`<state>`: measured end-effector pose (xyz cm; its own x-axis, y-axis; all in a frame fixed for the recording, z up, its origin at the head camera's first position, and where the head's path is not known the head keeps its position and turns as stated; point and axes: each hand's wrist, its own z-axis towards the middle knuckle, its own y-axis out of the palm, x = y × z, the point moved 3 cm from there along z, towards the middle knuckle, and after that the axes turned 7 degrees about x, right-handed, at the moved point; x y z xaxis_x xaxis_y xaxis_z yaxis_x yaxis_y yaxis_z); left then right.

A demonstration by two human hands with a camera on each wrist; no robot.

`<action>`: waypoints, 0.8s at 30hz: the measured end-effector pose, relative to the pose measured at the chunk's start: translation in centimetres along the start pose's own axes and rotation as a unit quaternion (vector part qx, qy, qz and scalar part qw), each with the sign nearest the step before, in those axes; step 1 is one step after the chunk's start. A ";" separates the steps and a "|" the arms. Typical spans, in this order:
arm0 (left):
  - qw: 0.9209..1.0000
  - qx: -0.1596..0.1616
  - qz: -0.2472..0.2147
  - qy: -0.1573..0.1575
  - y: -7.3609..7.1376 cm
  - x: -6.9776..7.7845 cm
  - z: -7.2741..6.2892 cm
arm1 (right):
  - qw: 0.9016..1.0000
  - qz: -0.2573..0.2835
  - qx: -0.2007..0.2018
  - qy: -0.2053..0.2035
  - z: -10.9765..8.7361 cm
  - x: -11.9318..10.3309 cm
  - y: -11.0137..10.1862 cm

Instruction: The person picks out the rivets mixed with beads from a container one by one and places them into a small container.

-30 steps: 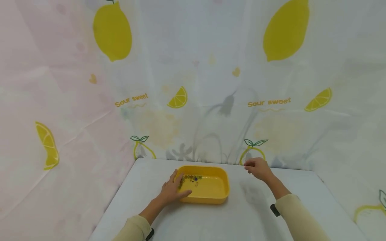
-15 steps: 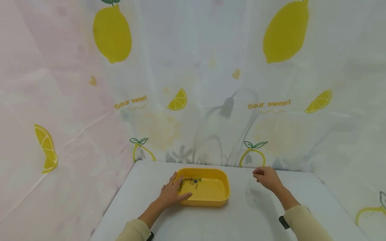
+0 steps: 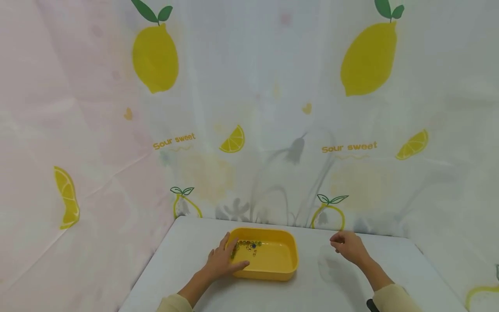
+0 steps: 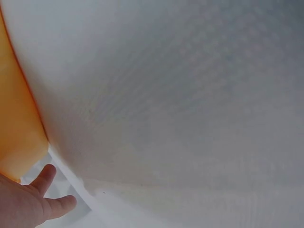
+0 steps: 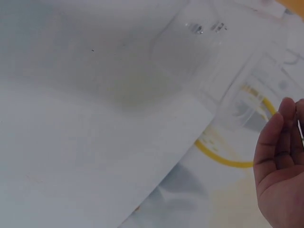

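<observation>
A yellow tray [image 3: 269, 275] stands on the white table, with glass marbles [image 3: 247, 243] along its back and left side and several small clear gems [image 3: 254, 252] near them. My left hand [image 3: 223, 260] spreads its fingers over the tray's left rim and rests there. To the right of the tray my right hand [image 3: 349, 249] hovers with curled fingers, thumb and fingertips close together. Whether something tiny is between them is hidden. Near that hand lies a see-through box [image 5: 190, 57] holding a few clear gems [image 5: 195, 28]; it is very faint in the head view.
The white table [image 3: 300, 299] ends at a hanging cloth [image 3: 269, 130] printed with lemons, which closes off the back and both sides.
My right hand has moved right, away from the tray, its fingers still curled. My left hand stays on the tray's rim. The head view has tilted up slightly.
</observation>
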<state>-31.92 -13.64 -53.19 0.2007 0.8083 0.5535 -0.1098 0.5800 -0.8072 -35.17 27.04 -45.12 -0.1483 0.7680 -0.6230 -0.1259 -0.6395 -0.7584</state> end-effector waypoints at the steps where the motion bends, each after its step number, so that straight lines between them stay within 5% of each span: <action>1: 1.000 -0.001 0.001 0.001 0.0 0.1 -0.2 | 1.000 0.000 0.000 0.004 -0.1 0.1 0.1; 19: 1.000 -0.013 -0.005 -0.003 0.5 0.2 -0.6 | 1.000 0.001 -0.009 0.005 -0.6 0.9 0.7; 24: 1.000 0.012 0.009 0.011 0.3 -0.1 -0.2 | 1.000 0.007 0.003 -0.015 -0.3 0.8 1.0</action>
<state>-31.75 -13.53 -53.57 0.2191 0.8166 0.5340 -0.1371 0.5676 -0.8118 -35.10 27.03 -46.48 -0.1794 0.7577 -0.6275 -0.1287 -0.6504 -0.7486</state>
